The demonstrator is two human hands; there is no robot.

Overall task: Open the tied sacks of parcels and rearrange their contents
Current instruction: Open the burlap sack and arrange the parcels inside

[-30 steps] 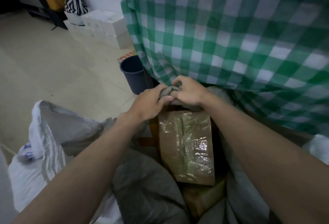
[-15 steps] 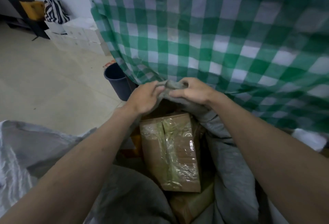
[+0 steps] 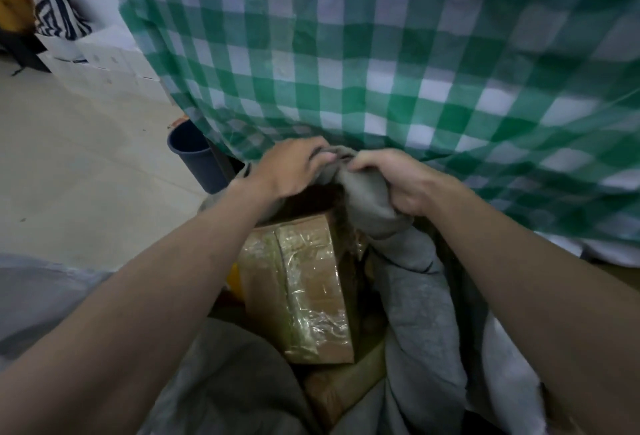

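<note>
A grey woven sack [image 3: 419, 299] stands open in front of me, its far rim bunched up between my hands. My left hand [image 3: 291, 171] grips the bunched rim from the left. My right hand [image 3: 405, 182] grips the same gathered cloth from the right, fingers curled round it. Inside the sack sits a brown cardboard parcel [image 3: 304, 292] wrapped in shiny clear tape. A second brown parcel [image 3: 343, 389] lies lower, partly hidden under the first. A yellow item [image 3: 234, 279] peeks out at the parcel's left.
A green and white checked cloth [image 3: 381, 54] hangs just behind the sack. A dark bin [image 3: 195, 154] stands on the pale tiled floor at the left. White boxes [image 3: 104, 60] and a striped bag [image 3: 59, 14] sit by the far wall. Another grey sack [image 3: 41, 299] lies lower left.
My view has shifted so the sack sits further right. Both hands have lifted the bunched rim and pulled more of the cloth up, exposing more of the taped parcel.
</note>
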